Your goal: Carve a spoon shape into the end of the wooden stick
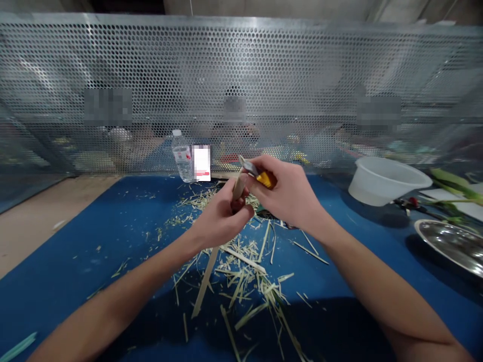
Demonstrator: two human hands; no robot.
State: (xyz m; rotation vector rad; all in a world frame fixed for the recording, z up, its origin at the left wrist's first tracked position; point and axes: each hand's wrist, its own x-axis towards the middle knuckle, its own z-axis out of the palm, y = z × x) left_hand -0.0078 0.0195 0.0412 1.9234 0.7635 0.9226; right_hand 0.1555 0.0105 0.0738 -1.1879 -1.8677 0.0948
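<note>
My left hand [222, 216] is closed around a long pale flat strip [206, 284], whose lower part hangs out below the hand toward the blue mat. The strip's upper end shows between my fingers. My right hand [285, 193] grips a yellow-handled cutter [266, 179], its metal part at the top of the strip. The fingertips of both hands are close together. Beneath them, many pale green and straw-coloured shavings [241, 266] are scattered over the blue mat [139, 296].
A perforated metal screen [162, 65] stands behind the mat. Before it are a water bottle [182, 158] and a lit phone [201, 163]. At right are a white tub [388, 183], a metal tray [453, 246] and green leaves [453, 181].
</note>
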